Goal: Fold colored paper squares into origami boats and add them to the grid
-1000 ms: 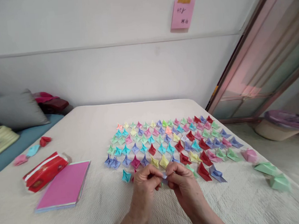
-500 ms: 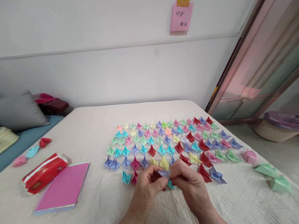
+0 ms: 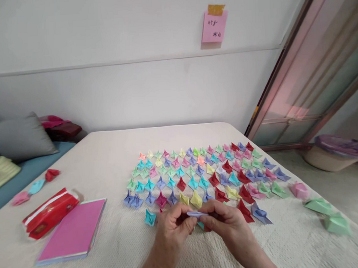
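Between my two hands is a small piece of folded lavender paper (image 3: 197, 214), seen edge-on as a narrow strip. My left hand (image 3: 173, 227) pinches its left end between thumb and fingers. At its right end, my right hand (image 3: 229, 221) grips it the same way. Just beyond the hands stand rows of folded paper boats in many colours, among them a yellow boat (image 3: 196, 199) and a dark red boat (image 3: 244, 211). A turquoise boat (image 3: 150, 218) sits left of my left hand. Some boats in the nearest row are partly hidden behind my hands.
On the left, a red and white packet (image 3: 50, 212) rests against a stack of pink-topped paper (image 3: 71, 233). Loose folded papers lie at both sides, including a green one (image 3: 337, 224) at right. A cream cloth (image 3: 116, 154) covers the surface; a pink note (image 3: 215, 26) hangs on the wall.
The lavender paper has turned from an angled, pointed shape to a flat narrow strip, and my fingers have shifted along it. The whole view has tilted slightly.
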Action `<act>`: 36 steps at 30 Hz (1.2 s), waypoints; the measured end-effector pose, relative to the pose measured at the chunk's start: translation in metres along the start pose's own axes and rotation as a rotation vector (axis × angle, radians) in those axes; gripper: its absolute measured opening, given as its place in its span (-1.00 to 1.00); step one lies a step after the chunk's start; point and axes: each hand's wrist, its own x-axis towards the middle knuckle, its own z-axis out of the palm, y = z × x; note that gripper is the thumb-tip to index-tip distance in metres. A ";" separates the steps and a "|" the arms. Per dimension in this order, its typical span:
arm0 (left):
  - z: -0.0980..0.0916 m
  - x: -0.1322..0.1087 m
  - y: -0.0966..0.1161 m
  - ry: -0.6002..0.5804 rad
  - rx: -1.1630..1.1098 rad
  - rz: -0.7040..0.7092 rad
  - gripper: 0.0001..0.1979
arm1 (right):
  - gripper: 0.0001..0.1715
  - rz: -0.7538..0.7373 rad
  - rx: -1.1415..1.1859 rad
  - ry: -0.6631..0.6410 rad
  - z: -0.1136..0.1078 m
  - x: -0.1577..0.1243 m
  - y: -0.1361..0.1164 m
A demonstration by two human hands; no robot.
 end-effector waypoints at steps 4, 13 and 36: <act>0.002 0.000 -0.003 -0.006 0.074 0.064 -0.84 | -0.88 -0.008 -0.023 0.055 0.000 0.001 0.002; 0.001 -0.001 -0.006 0.099 0.267 0.161 -0.77 | -0.75 -0.153 -0.243 0.121 0.010 -0.003 0.012; 0.000 0.006 -0.002 0.157 -0.051 -0.111 -0.69 | -0.74 0.118 0.135 -0.012 0.011 0.000 0.016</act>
